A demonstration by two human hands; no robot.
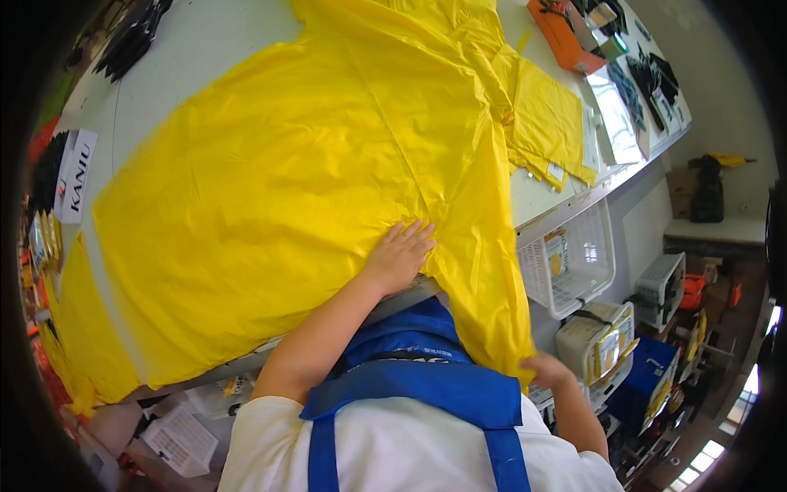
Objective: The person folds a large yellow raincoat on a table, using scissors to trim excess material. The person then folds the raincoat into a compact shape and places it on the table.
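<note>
A large yellow raincoat (270, 189) lies spread over the white table, with a pale grey stripe across its left end. My left hand (400, 256) rests flat on it near the front edge, fingers stretched out. A yellow sleeve (484, 303) hangs over that edge toward my right side. At the sleeve's lower end my right hand (549, 371) is closed on the fabric; its fingers are partly hidden and slightly blurred. Folded yellow fabric (548, 115) lies to the right of the raincoat, on the same table.
An orange box (566, 41) stands at the table's far right. White plastic baskets (586, 262) sit below the right edge, with a blue box (648, 369) beyond. Black folded items (135, 37) lie far left, near a white printed sign (75, 176).
</note>
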